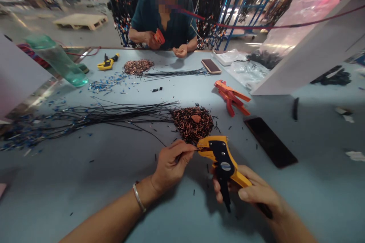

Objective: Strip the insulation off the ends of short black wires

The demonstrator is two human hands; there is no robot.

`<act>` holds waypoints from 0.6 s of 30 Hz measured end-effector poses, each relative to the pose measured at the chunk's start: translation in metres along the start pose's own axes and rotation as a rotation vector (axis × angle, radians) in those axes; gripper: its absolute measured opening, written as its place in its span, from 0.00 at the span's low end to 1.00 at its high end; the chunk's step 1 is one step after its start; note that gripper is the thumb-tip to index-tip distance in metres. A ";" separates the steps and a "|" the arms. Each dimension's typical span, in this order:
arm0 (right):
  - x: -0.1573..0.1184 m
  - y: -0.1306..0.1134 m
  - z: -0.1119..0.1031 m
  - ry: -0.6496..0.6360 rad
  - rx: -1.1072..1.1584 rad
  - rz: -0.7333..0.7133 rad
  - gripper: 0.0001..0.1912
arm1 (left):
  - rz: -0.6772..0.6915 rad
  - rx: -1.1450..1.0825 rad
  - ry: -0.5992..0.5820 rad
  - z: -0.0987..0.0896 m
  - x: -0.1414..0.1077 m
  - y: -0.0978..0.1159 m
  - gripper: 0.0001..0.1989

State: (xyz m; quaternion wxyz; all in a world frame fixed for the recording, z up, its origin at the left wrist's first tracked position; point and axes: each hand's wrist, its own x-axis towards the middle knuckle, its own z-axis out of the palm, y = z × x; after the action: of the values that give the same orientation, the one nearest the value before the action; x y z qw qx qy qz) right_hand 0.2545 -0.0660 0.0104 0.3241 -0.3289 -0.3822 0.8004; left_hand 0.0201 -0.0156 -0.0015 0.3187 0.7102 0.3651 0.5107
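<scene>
My left hand [172, 163] pinches a thin black wire [154, 136] close to its end. That end reaches the jaws of a yellow and black wire stripper [224, 157]; how deep it sits between them I cannot tell. My right hand [256, 190] is wrapped round the stripper's handles. Just beyond the jaws lies a heap of short black and copper-coloured wire bits [194, 123], with a small reddish-brown lump [195, 118] on top. A loose bundle of black wires [114, 115] stretches left from the heap, its far ends tipped with blue.
Red and orange wire strippers [232, 97] and a dark phone [270, 141] lie to the right. Across the table a person [165, 15] holds an orange-red tool [159, 36], near another copper heap [138, 67] and yellow strippers [108, 62]. A green bottle [57, 59] leans at left.
</scene>
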 end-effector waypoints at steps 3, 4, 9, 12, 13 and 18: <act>0.001 0.000 0.002 -0.017 -0.015 0.010 0.28 | 0.003 0.008 -0.013 0.000 0.001 0.001 0.07; 0.001 0.000 0.002 -0.021 -0.018 0.013 0.28 | -0.005 0.011 -0.020 -0.001 0.001 0.002 0.07; 0.003 -0.002 0.003 -0.054 -0.026 0.018 0.26 | -0.043 -0.005 -0.031 -0.001 0.000 0.001 0.08; 0.005 -0.003 0.005 -0.065 -0.028 0.016 0.25 | -0.053 0.005 -0.033 -0.001 0.000 0.000 0.08; 0.005 -0.003 0.006 -0.062 -0.026 0.014 0.25 | -0.060 0.011 -0.035 -0.001 0.000 0.000 0.08; 0.005 -0.001 0.009 0.019 -0.014 0.017 0.25 | -0.112 0.033 -0.051 -0.002 -0.001 0.001 0.08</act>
State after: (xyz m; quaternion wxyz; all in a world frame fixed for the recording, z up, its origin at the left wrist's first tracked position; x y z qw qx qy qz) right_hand 0.2446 -0.0657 0.0142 0.3186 -0.3423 -0.3820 0.7972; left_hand 0.0180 -0.0168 -0.0005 0.3444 0.7065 0.4045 0.4676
